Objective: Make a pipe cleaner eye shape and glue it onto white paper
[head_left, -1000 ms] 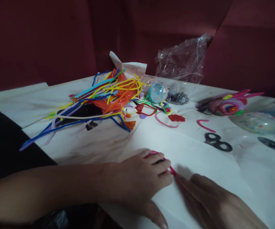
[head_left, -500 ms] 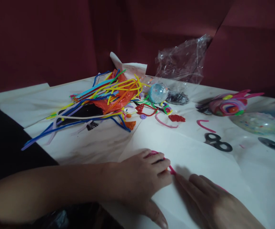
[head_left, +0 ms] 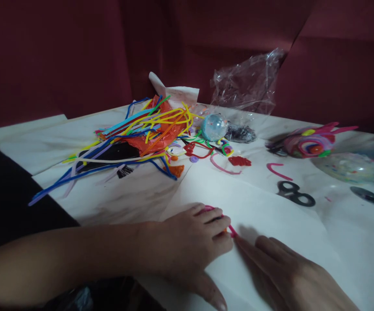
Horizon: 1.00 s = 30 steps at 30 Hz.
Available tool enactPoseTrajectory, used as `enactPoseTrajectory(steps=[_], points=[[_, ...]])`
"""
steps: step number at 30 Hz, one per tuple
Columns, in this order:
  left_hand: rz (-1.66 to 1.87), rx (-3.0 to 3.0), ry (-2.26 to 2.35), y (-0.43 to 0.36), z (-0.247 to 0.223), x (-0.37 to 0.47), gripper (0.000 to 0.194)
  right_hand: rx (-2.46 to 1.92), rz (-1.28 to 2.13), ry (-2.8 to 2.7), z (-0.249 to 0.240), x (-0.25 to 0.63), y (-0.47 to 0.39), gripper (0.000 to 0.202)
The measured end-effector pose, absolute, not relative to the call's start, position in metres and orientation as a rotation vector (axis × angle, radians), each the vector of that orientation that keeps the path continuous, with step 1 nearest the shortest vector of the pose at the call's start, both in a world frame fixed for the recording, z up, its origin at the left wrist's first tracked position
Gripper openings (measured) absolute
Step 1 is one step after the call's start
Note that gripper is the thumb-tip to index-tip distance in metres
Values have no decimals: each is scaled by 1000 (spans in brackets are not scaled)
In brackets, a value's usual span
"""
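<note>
My left hand lies palm down with its fingers spread on a white sheet of paper. Under its fingertips is a bent pink pipe cleaner, mostly covered, with a small bit of orange showing beside it. My right hand rests on the paper from the lower right, fingers stretched out. Its index fingertip touches the near end of the pink pipe cleaner. The right thumb is out of sight. Beyond the hands lie a curved pink piece and a black figure-eight cutout.
Loose coloured pipe cleaners heap at the back left over orange sheets. Behind the paper stand a clear bluish ball and a crumpled plastic bag. A decorated pink object and a beaded clear ball sit at the right.
Both hands keep almost the same place; the view shifts very slightly. A thin pink streak seen behind my right hand earlier no longer shows.
</note>
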<state>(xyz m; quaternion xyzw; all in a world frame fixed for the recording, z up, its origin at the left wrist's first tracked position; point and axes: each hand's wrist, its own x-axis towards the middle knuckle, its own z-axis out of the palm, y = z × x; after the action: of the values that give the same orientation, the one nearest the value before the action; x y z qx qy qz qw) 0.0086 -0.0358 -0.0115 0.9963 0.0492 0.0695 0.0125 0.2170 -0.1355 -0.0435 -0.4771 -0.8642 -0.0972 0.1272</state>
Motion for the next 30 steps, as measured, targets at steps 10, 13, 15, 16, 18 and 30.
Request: enactPoseTrajectory(steps=[10,13,15,16,18,30], points=[[212,3052,163,-35,-13,7,76,-1426,-257,-2486,-38,216,-136,39],[210,3030,168,-35,-13,7,77,-1460,-233,-2500,-38,215,-136,40],[203,3011,176,-35,-13,7,79,-1466,-217,-2492,-38,213,-136,39],[196,2999,182,-35,-13,6,79,-1454,-223,-2484,-38,212,-136,39],[155,2967,214,-35,-12,6,81,-1449,-268,-2475,-37,211,-134,40],[123,2809,243,-23,-4,-4,72,-1416,-363,-2499,-32,211,-133,40]])
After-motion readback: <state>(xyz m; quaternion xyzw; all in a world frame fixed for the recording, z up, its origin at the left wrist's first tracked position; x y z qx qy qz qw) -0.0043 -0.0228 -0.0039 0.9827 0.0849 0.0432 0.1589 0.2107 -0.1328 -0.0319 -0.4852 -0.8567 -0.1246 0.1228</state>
